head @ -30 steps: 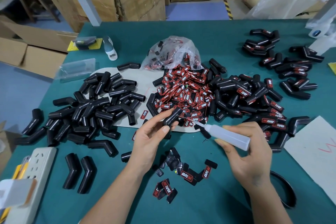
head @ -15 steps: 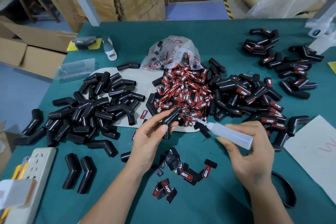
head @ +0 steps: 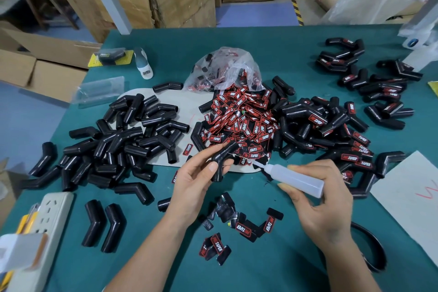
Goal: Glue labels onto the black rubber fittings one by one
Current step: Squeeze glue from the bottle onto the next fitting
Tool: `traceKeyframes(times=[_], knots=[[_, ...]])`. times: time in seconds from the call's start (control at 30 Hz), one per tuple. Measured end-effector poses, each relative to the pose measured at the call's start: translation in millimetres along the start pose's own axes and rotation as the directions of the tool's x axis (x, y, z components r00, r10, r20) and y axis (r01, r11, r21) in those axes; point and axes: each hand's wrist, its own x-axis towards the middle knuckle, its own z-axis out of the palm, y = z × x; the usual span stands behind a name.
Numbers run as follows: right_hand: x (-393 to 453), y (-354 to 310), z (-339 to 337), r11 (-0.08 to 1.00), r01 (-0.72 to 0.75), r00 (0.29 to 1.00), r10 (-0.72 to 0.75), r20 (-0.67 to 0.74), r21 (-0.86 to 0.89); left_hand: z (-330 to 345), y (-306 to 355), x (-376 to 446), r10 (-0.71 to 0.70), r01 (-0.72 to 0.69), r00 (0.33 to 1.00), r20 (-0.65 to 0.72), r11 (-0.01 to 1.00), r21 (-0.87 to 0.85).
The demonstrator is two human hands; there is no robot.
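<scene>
A bent black rubber fitting [head: 221, 161] is held just above the near middle of the green desk [head: 272, 47] by the left hand [head: 196, 181], whose thumb and curled fingers [head: 228, 162] are closed around its ribbed tube. A translucent plastic glue bottle [head: 294, 179] is gripped in the curled right hand [head: 324, 199], its thin nozzle pointed left toward the fitting. Glossy red-and-black labels [head: 241, 116] are heaped just beyond, with plain matte fittings [head: 128, 140] piled to the left and labelled fittings [head: 336, 125] to the right.
</scene>
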Motion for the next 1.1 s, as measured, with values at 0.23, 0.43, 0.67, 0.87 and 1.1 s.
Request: traceKeyframes(times=[0.23,0.43,0.67,0.87,1.1], knots=[[1.8,2.9,-3.1,1.000,-0.011,1.000,0.011,-0.028,-0.011,-2.0,-0.1,-0.8,-0.007,0.007,1.000,0.011,1.000,0.003],[0.9,1.5,-2.1,1.000,0.007,1.000,-0.007,-0.025,0.006,-1.4,1.9,-1.7,-0.015,0.015,1.000,0.012,1.000,-0.001],[0.5,2.3,-1.4,1.000,0.004,1.000,-0.005,-0.015,-0.003,-1.4,2.3,-1.6,-0.012,0.012,1.000,0.008,1.000,-0.004],[2.5,1.8,-3.5,1.000,-0.002,0.999,0.001,-0.035,-0.018,-0.8,1.5,-1.0,0.000,0.000,1.000,0.017,1.000,-0.003],[3.2,1.3,-3.2,1.000,0.003,0.998,-0.003,-0.056,0.000,-3.5,-0.5,-0.8,0.009,-0.009,1.000,0.016,1.000,0.024]])
